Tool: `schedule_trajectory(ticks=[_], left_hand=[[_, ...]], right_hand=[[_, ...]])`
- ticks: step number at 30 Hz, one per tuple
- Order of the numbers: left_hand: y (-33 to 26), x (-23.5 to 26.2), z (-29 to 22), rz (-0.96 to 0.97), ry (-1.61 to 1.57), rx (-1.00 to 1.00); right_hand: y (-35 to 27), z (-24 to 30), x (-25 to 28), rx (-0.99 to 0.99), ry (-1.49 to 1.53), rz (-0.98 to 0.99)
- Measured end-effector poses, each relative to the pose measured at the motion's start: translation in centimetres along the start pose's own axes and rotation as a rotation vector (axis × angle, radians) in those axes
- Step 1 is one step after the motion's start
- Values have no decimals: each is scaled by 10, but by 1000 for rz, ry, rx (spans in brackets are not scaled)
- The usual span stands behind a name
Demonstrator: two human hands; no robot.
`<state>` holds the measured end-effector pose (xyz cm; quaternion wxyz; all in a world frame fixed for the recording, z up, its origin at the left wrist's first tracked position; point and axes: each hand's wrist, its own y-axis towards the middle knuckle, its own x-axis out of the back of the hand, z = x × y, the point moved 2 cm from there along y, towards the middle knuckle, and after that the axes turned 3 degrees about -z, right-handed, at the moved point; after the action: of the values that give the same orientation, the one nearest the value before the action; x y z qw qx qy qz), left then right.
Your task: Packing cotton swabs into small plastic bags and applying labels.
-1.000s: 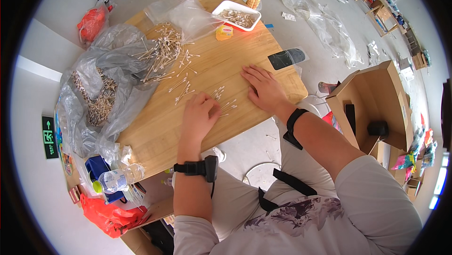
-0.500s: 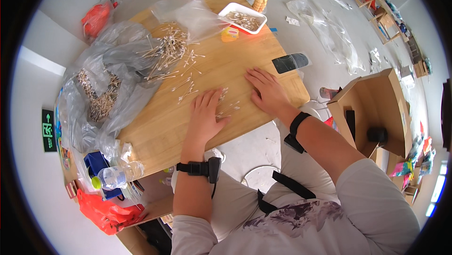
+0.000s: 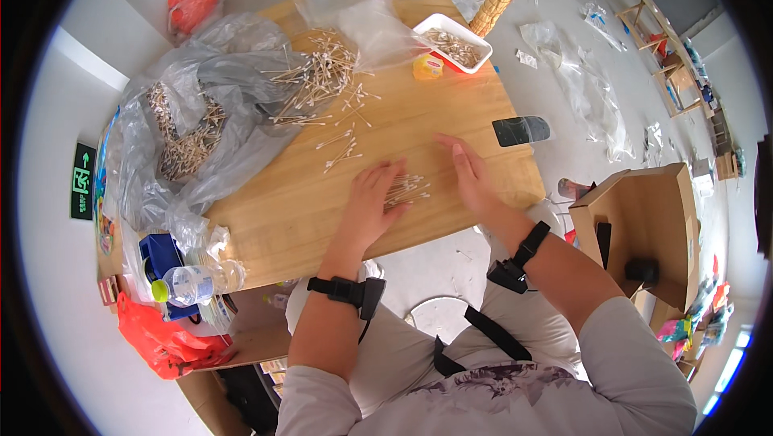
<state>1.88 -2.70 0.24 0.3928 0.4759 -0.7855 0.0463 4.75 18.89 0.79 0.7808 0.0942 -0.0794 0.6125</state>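
Observation:
Near the table's front edge, my left hand (image 3: 372, 201) curls around a small bunch of cotton swabs (image 3: 411, 190), thumb on the near side and fingers on the far side. The swabs lie roughly side by side, their white tips pointing right; their left ends are hidden by the hand. To the right, my right hand (image 3: 471, 172) is held apart from them, palm turned toward the left, fingers stretched out and holding nothing. Several loose swabs (image 3: 342, 148) lie beyond my left hand, and a large heap of swabs (image 3: 332, 66) spreads farther back.
A grey plastic bag (image 3: 241, 166) with more swabs covers the table's left side. At the back are a clear bag (image 3: 382, 29), a white tray (image 3: 485, 51) of swabs, a yellow container (image 3: 427, 66) and a woven-looking column (image 3: 501, 0). A bottle (image 3: 197, 283) lies front left; a cardboard box (image 3: 596, 202) stands right.
My left hand has gone from lying flat over the swabs to curling around them, now bunched more evenly. My right hand has lifted and turned onto its edge. The whole view has shifted.

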Motion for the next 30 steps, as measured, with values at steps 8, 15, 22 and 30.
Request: schedule_trajectory(ticks=[8,15,22,30], left_hand=[[-1,12,1,28,23,61],[-7,-9,-4,-338,-565,326],[-3,-29,-7,-353,-658,298],[1,-38,-8,-482,-866,314]], right_hand=[[-9,-8,-35,-31,297,-5],[-17,-7,-50,-9,355,-67],[-22,2,-72,9,305,-144],[-22,11,-78,115,100,-79]])
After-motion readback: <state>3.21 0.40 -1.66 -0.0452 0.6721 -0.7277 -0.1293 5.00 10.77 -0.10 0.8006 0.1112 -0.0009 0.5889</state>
